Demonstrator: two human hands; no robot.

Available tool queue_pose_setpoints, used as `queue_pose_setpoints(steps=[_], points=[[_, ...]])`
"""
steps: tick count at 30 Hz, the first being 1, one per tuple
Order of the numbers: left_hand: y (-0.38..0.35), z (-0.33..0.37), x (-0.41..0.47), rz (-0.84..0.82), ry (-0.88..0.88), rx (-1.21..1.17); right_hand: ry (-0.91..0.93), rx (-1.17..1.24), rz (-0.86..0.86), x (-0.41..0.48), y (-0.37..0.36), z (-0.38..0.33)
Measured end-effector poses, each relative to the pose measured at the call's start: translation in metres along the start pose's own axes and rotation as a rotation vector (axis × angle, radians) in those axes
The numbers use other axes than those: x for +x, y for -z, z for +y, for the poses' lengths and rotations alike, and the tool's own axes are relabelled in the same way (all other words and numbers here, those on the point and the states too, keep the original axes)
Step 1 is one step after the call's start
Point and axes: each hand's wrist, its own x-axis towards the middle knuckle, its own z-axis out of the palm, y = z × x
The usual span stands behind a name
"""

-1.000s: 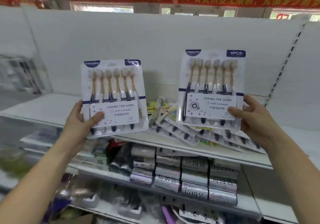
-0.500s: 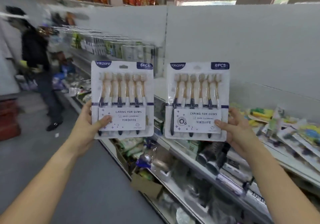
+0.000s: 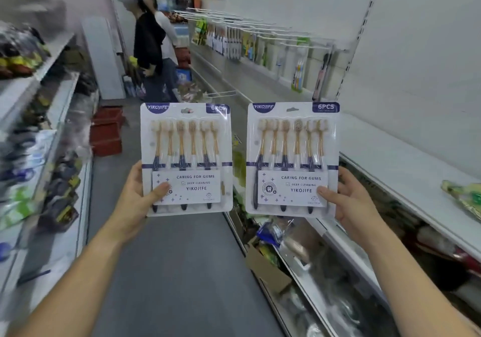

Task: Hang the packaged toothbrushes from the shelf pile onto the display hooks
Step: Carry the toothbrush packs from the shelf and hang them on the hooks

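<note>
I hold two white blister packs of gold-and-navy toothbrushes upright in front of me. My left hand (image 3: 138, 201) grips the left pack (image 3: 186, 154) at its lower left corner, thumb on the label. My right hand (image 3: 348, 201) grips the right pack (image 3: 292, 154) at its lower right corner, thumb on the front. The display hooks (image 3: 260, 28), white wire pegs, jut from the back panel up the aisle on the right, some carrying hung packets and toothbrushes. Only one packet (image 3: 466, 196) of the shelf pile shows at the right edge.
A white shelf (image 3: 390, 154) runs along the right with stocked shelves below. Two people (image 3: 151, 42) stand further up the aisle. Red crates (image 3: 106, 133) sit on the grey floor at the left shelving. A cardboard box (image 3: 265, 269) lies at the right shelf's foot.
My view has swung left from the shelf pile to face down the aisle. Both packs stay gripped in my hands and the hooks have come into view.
</note>
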Motion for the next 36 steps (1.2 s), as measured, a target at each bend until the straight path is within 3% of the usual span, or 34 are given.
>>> queue_pose_setpoints(steps=[8,16,24,36], points=[[0.023,-0.008,0.028,0.221,0.063,0.016,-0.047,0.023,-0.179,0.107,-0.035,0.025],[0.058,-0.013,0.075,0.36,0.018,0.061,-0.088,0.019,-0.317,0.206,-0.093,0.035],[0.12,-0.045,0.163,0.373,0.015,0.056,-0.094,-0.021,-0.372,0.311,-0.176,0.057],[0.249,-0.083,0.385,0.307,0.072,0.019,-0.112,-0.008,-0.25,0.491,-0.322,0.063]])
